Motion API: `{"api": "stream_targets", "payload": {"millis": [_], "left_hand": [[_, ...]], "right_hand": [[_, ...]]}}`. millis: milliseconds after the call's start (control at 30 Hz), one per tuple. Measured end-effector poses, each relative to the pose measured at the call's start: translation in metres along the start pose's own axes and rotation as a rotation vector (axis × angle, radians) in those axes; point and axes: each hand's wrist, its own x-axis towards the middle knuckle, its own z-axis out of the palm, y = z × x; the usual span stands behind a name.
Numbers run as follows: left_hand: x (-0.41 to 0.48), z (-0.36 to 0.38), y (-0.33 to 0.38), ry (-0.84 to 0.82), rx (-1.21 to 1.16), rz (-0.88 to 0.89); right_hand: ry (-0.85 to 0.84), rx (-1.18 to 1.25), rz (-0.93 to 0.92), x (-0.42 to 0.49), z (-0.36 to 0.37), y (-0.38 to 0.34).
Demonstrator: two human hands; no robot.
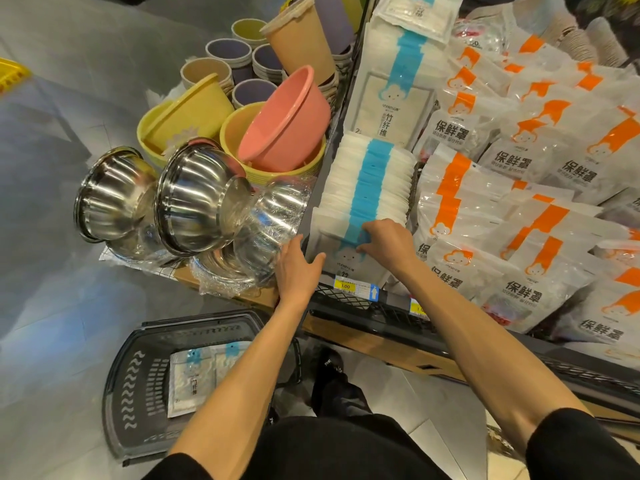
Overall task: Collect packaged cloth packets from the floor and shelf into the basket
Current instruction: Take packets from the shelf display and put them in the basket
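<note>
Both arms reached forward.
Left hand [298, 268] lay open, thumb spread; right hand [388, 242] pinched a white blue-striped cloth packet [341, 261].

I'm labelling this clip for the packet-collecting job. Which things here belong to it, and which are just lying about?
Belong: shelf packets with blue stripes; right hand pinching the front one; left hand beside it; basket on the floor; two packets inside it.
Just there: steel bowls; pink basin; yellow basins; orange-striped bags; price tag.
</note>
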Motion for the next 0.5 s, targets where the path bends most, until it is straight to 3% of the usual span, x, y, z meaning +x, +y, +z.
{"api": "stream_targets", "payload": {"millis": [67, 200, 333, 500], "left_hand": [[0.000, 0.004, 0.006, -0.115, -0.146, -0.105], [0.003, 0.021, 0.022, -0.259, -0.572, -0.486], [0.013, 0.042, 0.040, -0.273, -0.779, -0.601], [0.025, 0.064, 0.046, -0.266, -0.794, -0.673]], "right_hand": [[0.038, -0.014, -0.019, -0.002, -0.002, 0.002], [0.099, 0.011, -0.043, -0.009, -0.006, 0.007], [0.121, 0.040, -0.018, -0.010, -0.010, 0.016], [0.156, 0.044, -0.007, -0.007, -0.008, 0.022]]}}
